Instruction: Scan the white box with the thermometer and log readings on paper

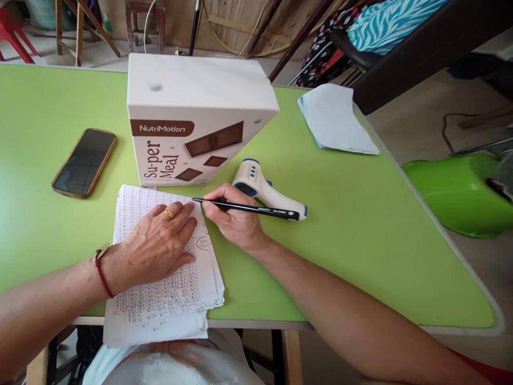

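My left hand (160, 243) lies flat with its fingers stretched over a stack of handwritten paper (160, 299), whose lower edge hangs past the table's front edge. A ring is on one finger and a red cord on the wrist. My right hand (236, 219) pinches a black pen (256, 207) between thumb and fingers. The pen's tip points left, at the upper right edge of the top sheet, close to my left fingertips. Just beyond the right hand lies a white and blue infrared thermometer (276, 198), partly behind the hand and pen.
A white "NutriMotion" box (168, 117) stands behind the papers. To its left rests a phone (84, 163) in a brown case. Folded white paper (340, 120) lies at the green table's (360, 235) far right. Off the right edge is a green plastic stool or bin (452, 198).
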{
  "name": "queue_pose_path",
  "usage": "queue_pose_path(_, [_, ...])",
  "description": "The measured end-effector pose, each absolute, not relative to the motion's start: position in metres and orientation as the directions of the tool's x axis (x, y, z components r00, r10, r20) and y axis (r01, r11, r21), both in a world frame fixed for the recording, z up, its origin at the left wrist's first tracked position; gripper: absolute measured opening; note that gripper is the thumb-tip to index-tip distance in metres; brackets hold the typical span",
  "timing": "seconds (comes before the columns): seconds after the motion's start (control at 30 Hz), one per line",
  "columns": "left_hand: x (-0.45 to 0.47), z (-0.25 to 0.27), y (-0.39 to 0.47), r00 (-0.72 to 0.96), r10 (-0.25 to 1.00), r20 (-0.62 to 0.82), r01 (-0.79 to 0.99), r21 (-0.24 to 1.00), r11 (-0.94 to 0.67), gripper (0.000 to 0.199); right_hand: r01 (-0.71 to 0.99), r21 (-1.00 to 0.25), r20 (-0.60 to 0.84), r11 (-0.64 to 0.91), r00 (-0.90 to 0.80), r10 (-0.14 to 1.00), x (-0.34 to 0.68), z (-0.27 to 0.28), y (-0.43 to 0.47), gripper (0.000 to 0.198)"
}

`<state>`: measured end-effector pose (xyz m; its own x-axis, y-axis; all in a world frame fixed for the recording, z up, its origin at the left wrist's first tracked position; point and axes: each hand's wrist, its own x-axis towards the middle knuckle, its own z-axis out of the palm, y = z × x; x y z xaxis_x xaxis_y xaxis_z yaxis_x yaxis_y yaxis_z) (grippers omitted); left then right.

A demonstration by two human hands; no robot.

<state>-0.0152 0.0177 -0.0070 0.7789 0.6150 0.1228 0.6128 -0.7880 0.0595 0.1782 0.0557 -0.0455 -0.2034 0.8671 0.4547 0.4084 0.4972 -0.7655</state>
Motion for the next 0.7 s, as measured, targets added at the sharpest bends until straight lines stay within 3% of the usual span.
queue_pose_path(0.7, [-0.0156,-0.0058,0.0181,0.778,0.618,0.111,0.615,0.063,-0.786,0.051,0.424,-0.741,0.504,0.520,-0.161,0.849,0.1768,-0.0460,0.0568,0.009])
